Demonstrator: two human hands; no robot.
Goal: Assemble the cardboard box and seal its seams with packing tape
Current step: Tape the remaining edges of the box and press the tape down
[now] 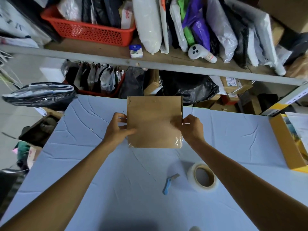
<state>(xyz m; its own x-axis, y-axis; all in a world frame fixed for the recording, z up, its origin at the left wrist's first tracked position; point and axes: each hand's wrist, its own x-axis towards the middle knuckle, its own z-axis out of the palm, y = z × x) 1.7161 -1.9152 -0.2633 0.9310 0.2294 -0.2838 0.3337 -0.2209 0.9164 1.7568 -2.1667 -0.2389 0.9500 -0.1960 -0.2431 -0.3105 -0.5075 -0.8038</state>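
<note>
Status: the cardboard box [154, 122] appears assembled. Clear tape [178, 142] wraps its near edge, so at least one seam is judged sealed; the other seams are hidden. The box is at the far middle of the worktop [116, 180].

- Left hand [116, 129]: fingers grip the left edge, thumb on the face.
- Right hand [191, 129]: fingers pinch the right edge.
- Packing tape roll [202, 177] and cutter [170, 184]: lying unheld.

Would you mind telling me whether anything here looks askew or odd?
The tape at the near right corner of the box is wrinkled and overhangs the edge; the cutter lies with its blade seemingly out.
</note>
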